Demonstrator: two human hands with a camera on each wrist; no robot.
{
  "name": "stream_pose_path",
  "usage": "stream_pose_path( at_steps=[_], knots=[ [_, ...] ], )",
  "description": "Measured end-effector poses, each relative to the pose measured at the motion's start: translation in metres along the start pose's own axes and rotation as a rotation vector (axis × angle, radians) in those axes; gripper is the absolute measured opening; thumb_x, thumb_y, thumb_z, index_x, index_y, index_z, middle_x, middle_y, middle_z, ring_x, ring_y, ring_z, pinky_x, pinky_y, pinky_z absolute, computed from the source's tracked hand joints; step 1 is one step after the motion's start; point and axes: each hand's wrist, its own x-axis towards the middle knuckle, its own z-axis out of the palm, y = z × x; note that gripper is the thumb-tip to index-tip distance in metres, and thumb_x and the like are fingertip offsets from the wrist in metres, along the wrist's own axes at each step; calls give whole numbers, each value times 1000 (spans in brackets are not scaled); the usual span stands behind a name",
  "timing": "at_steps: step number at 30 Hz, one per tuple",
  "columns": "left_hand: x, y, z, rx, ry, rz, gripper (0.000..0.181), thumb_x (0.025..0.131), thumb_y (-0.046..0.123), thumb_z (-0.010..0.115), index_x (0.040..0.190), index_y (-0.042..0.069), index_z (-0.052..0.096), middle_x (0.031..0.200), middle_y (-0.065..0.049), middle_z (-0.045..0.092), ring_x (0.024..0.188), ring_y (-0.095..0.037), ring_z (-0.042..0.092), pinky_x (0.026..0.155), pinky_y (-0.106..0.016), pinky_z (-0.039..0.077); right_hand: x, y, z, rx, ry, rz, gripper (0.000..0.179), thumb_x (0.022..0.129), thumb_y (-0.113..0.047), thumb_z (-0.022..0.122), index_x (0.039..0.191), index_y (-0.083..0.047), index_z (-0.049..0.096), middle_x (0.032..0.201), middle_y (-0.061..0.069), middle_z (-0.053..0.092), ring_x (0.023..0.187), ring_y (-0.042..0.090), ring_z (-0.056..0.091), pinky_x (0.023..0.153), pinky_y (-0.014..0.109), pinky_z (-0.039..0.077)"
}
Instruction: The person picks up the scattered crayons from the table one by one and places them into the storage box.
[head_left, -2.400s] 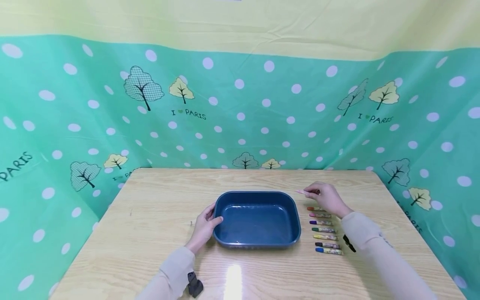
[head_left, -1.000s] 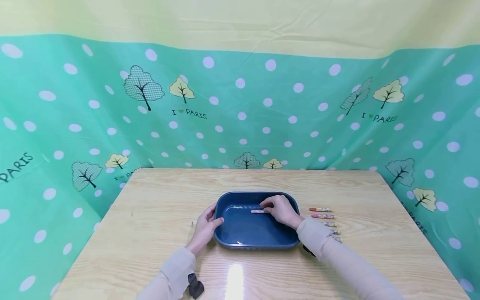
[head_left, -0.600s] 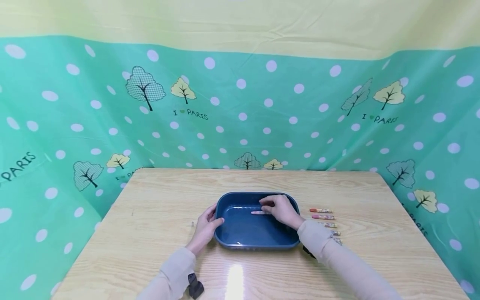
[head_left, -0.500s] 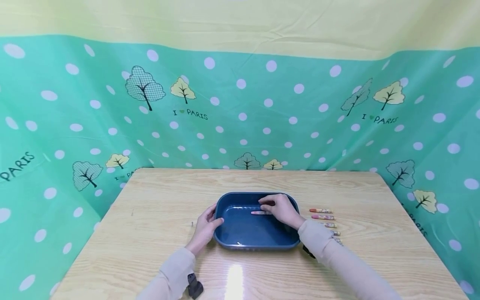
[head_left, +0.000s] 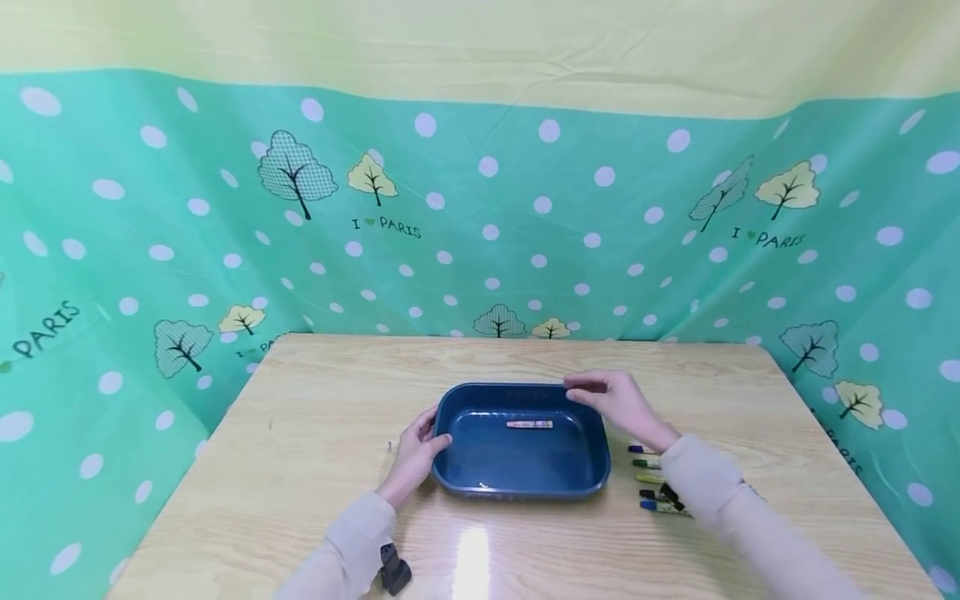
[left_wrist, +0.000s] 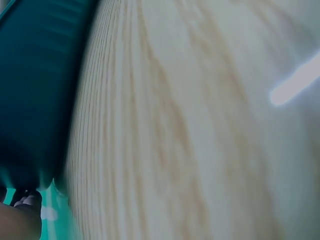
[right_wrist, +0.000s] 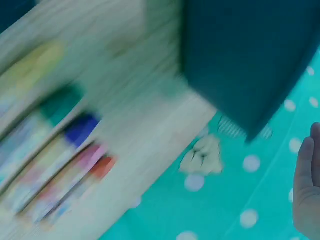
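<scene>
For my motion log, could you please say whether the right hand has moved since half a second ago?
Yes: against the table, the right hand has moved rightward, away from the crayon in the tray.

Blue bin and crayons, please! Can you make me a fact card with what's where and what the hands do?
Container: blue bin, on the table
Inside: one pale pink crayon
Beside the bin: red, pink, purple, green, yellow, black and blue crayons
Holding the bin: left hand, at its left side
Holding nothing: right hand, near the back right corner
</scene>
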Motion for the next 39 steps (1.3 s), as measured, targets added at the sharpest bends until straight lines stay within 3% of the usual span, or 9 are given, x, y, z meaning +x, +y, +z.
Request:
stream_pose_path(
  at_steps=[3, 6, 11, 17, 22, 31, 39],
  knots=[
    [3, 0, 0, -2, 0, 14, 56, 83, 0, 55, 137, -2, 38, 140, -24, 38, 129, -38, 37, 106, -45, 35, -3, 14, -18, 8, 38, 5, 33, 84, -26, 64, 112, -8, 65, 110, 10, 67, 100, 20, 64, 84, 29, 55],
    [5, 0, -1, -11, -2, 14, 56, 83, 0, 55, 137, -2, 38, 140, -24, 38, 129, -37, 37, 107, -44, 34, -5, 34, -34, 19, 70, 24, 37, 84, -29, 64, 113, -6, 64, 111, 12, 66, 96, 11, 65, 82, 23, 55],
    [6, 2, -2, -26, -1, 3, 57, 83, 0, 55, 137, -1, 38, 141, -23, 36, 130, -37, 37, 107, -44, 34, -7, 65, -51, 44, 55, 72, 42, 85, -26, 64, 118, -1, 60, 116, 17, 63, 91, -2, 62, 82, 20, 54],
    [4, 2, -2, -14, -7, 8, 57, 84, 1, 56, 137, -2, 37, 141, -24, 36, 129, -38, 37, 106, -45, 35, -13, 99, -58, -21, -2, 136, 37, 84, -16, 65, 116, 2, 60, 113, 18, 64, 98, 20, 64, 82, 25, 55],
    [2, -1, -2, -13, -13, 3, 56, 84, 1, 55, 137, -1, 37, 141, -24, 36, 129, -38, 37, 106, -45, 35, -17, 123, -61, -75, -19, 198, 37, 81, -14, 68, 114, 1, 62, 108, 15, 66, 96, 22, 64, 79, 24, 55],
    [0, 0, -2, -42, -10, -3, 56, 84, 0, 55, 137, -1, 37, 141, -24, 37, 129, -37, 37, 107, -44, 35, -16, 141, -56, -114, -13, 196, 27, 81, -5, 65, 108, 0, 65, 102, 16, 67, 87, 15, 63, 68, 19, 54],
    [0, 0, 0, -39, -16, -8, 56, 84, 0, 55, 137, -2, 36, 141, -24, 36, 130, -37, 37, 107, -44, 35, -17, 136, -57, -137, -9, 191, 26, 82, -7, 66, 107, 0, 66, 99, 15, 68, 83, 12, 62, 67, 19, 53]
  ],
)
